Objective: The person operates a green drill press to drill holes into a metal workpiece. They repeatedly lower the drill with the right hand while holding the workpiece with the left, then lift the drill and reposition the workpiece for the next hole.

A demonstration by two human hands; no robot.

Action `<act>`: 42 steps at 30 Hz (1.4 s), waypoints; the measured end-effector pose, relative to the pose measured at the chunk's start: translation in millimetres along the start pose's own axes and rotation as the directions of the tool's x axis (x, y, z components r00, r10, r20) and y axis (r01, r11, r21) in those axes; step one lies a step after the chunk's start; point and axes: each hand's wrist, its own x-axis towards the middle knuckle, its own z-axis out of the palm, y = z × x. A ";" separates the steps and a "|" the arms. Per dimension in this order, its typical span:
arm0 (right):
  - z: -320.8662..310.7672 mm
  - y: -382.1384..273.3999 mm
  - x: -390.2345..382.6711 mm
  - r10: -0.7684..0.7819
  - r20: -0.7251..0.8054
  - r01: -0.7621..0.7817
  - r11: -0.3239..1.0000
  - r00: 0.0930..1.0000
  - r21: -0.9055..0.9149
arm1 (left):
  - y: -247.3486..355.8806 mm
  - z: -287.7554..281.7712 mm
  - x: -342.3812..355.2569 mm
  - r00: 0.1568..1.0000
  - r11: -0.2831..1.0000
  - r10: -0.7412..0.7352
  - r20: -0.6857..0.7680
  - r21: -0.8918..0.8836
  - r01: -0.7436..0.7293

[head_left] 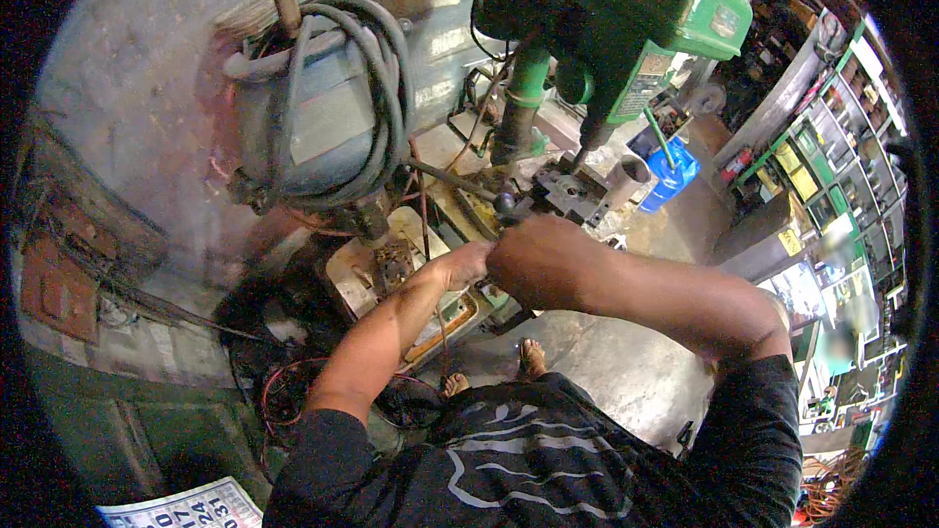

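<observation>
My left hand (469, 265) and my right hand (540, 260) meet in front of a green drill press (636, 39). Both look closed, the right one with its back turned up. Whatever lies between or inside them is hidden. Just beyond my right hand is the dark ball knob (504, 202) of a lever. A metal vise (570, 192) sits beneath the drill spindle (593, 142), slightly farther off and to the right.
Thick grey cables (386, 88) hang coiled on a worn machine at the left. A stained metal tray (350, 269) lies near my left forearm. A blue container (671, 176) stands behind the vise. Shelving (851, 137) lines the right side, and a red hose (279, 381) trails below left.
</observation>
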 end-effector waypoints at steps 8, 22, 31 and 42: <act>28.8 -15.0 52.6 0.007 0.051 0.002 0.985 0.999 -0.175 | 24.9 1.7 57.6 0.952 0.364 0.243 -0.186 0.927 0.088; 125.6 -16.7 -57.3 0.258 -0.063 -0.242 0.952 0.964 0.186 | 75.1 29.9 56.6 0.969 0.081 0.160 -0.191 0.980 0.180; 168.4 -18.3 -83.8 0.388 0.030 -0.356 0.810 0.921 0.466 | 94.5 39.8 52.8 0.976 0.062 0.105 -0.191 0.981 0.185; 143.3 -15.1 -91.4 0.373 0.148 -0.397 0.788 0.916 0.470 | 81.4 35.8 52.0 0.967 0.242 0.166 -0.195 0.958 0.152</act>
